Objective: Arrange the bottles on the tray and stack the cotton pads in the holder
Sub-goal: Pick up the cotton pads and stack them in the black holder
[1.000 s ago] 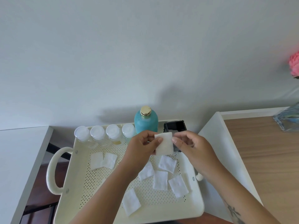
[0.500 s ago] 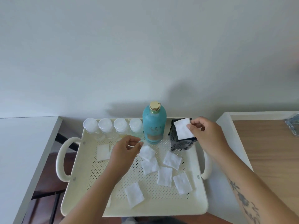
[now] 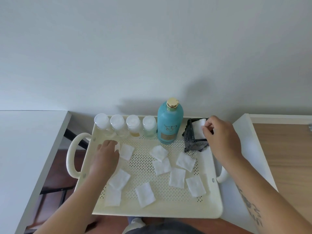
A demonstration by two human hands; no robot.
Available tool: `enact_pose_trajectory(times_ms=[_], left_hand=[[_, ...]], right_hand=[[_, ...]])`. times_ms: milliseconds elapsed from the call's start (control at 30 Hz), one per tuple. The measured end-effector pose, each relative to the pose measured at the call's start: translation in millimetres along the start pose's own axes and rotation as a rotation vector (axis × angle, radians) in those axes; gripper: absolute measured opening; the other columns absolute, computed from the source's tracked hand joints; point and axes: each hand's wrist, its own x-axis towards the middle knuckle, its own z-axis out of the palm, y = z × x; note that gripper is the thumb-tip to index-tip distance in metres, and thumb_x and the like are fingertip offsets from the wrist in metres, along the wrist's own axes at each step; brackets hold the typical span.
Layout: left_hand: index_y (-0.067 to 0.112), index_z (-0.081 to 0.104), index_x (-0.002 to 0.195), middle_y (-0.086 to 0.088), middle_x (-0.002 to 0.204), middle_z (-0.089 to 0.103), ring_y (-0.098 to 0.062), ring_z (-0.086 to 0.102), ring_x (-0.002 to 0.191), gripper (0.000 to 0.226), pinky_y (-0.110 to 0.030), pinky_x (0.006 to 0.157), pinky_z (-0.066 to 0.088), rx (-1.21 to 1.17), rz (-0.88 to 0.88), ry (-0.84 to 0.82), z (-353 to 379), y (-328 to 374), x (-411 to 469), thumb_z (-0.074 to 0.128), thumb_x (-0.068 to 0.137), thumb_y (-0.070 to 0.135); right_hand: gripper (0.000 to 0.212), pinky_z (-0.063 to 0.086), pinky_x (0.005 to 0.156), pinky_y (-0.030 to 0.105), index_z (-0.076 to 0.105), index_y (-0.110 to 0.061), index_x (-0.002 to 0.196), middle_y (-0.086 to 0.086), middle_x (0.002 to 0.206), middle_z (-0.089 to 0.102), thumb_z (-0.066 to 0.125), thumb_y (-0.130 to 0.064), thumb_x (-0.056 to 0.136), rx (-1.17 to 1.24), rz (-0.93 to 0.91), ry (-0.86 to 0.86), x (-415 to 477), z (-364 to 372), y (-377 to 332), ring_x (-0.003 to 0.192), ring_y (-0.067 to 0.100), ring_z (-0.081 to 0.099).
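Cotton pads lie scattered over the perforated floor of the cream tray [image 3: 157, 211], most of them in its middle and near half, one loose pad [image 3: 127, 151] just beside the left hand. Along the far rim four small clear bottles [image 3: 125, 126] with white caps stand in a row, and the tall teal bottle [image 3: 170, 122] with a gold cap stands upright next to them. To its right, in the far right corner of the tray, sits the black holder [image 3: 194, 141].

The right hand [image 3: 221, 137] reaches in from the right with the forearm slanting across the tray's edge, wrist bent, knuckles up. Its grip is narrow: thumb and fingertips pinch a white pad [image 3: 199, 128] that stands partly inside the holder's open top.

The left hand [image 3: 108, 153] lies palm down over the tray's far left part, arm stretched forward from the near edge, fingers pressed flat on another pad of which only a sliver shows past the fingertips. Whether that grip has closed on the pad I cannot tell.

A white bench top [image 3: 25, 149] lies left of the tray, a wood-topped one [image 3: 287, 157] to the right.
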Motion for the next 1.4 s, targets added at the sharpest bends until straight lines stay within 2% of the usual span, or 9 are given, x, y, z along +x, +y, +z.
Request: enact_pose_trajectory(times_ms=[133,333,433,567,700,967,1067,1267,1400], left_hand=[[0.019,0.044,0.14,0.0,0.152,0.037,-0.029,0.039,0.126,0.051,-0.041,0.1,0.04,0.128,-0.016,-0.101,6,-7,6,0.041,0.092,0.002],[0.02,0.046,0.134,0.002,0.139,0.048,-0.027,0.046,0.112,0.047,-0.038,0.087,0.044,0.146,-0.019,-0.122,9,-16,10,0.041,0.091,0.001],[0.019,0.047,0.129,-0.002,0.128,0.053,-0.025,0.047,0.104,0.04,-0.037,0.08,0.041,0.137,-0.04,-0.112,7,-15,14,0.043,0.092,0.004],[0.015,0.044,0.132,-0.008,0.123,0.05,-0.027,0.045,0.102,0.039,-0.038,0.083,0.039,0.097,-0.073,-0.121,4,-11,19,0.044,0.094,0.007],[0.009,0.047,0.132,-0.014,0.122,0.05,-0.035,0.053,0.107,0.038,-0.044,0.089,0.043,0.036,-0.084,-0.124,1,-11,21,0.049,0.095,0.012],[0.017,0.06,0.092,-0.002,0.086,0.065,-0.018,0.057,0.07,0.005,-0.033,0.059,0.043,-0.156,-0.058,0.044,-14,-2,8,0.056,0.092,0.02],[0.027,0.055,0.075,-0.002,0.066,0.062,-0.019,0.056,0.056,0.017,-0.032,0.05,0.043,-0.287,-0.048,0.082,-27,5,-3,0.061,0.09,0.026],[0.031,0.065,0.082,-0.008,0.075,0.07,-0.025,0.064,0.069,0.008,-0.036,0.062,0.049,-0.668,-0.063,0.013,-47,42,-28,0.07,0.087,0.036],[0.027,0.069,0.087,-0.001,0.075,0.074,-0.013,0.069,0.071,0.006,-0.027,0.062,0.044,-0.837,-0.075,-0.029,-56,71,-41,0.07,0.087,0.033]], right_hand=[[0.009,0.046,0.054,0.035,0.064,-0.014,0.085,0.0,0.083,0.062,0.062,-0.02,0.092,-0.103,-0.078,-0.034,-2,6,0,0.087,0.028,0.05],[0.014,0.049,0.062,0.039,0.07,-0.009,0.084,0.004,0.082,0.067,0.059,-0.016,0.09,-0.169,-0.193,0.103,-12,7,5,0.087,0.034,0.055],[0.027,0.047,0.089,0.045,0.073,-0.011,0.09,0.0,0.094,0.073,0.055,-0.031,0.094,-0.228,-0.199,-0.014,-17,10,9,0.116,0.035,0.054],[0.06,0.017,0.118,0.048,0.07,-0.018,0.094,-0.006,0.106,0.071,0.026,-0.059,0.097,-0.341,-0.15,-0.232,-18,17,11,0.142,0.026,0.03],[0.069,0.01,0.12,0.048,0.067,-0.021,0.086,-0.006,0.101,0.071,0.011,-0.058,0.097,-0.291,-0.141,-0.202,-15,16,11,0.143,0.025,0.028],[0.078,0.0,0.121,0.05,0.066,-0.024,0.074,-0.002,0.112,0.071,0.003,-0.066,0.094,-0.347,-0.136,-0.343,-9,15,7,0.147,0.023,0.021],[0.076,0.004,0.12,0.052,0.066,-0.023,0.077,-0.005,0.103,0.072,0.006,-0.067,0.094,-0.34,-0.153,-0.262,-10,14,7,0.143,0.026,0.03],[0.062,0.016,0.118,0.052,0.046,-0.027,0.062,-0.003,0.088,0.069,0.01,-0.065,0.095,-0.283,-0.136,-0.236,-12,14,10,0.134,0.029,0.041],[0.067,0.019,0.117,0.052,0.058,-0.024,0.069,-0.002,0.095,0.07,0.012,-0.065,0.095,-0.284,-0.12,-0.278,-11,14,10,0.132,0.029,0.042]])
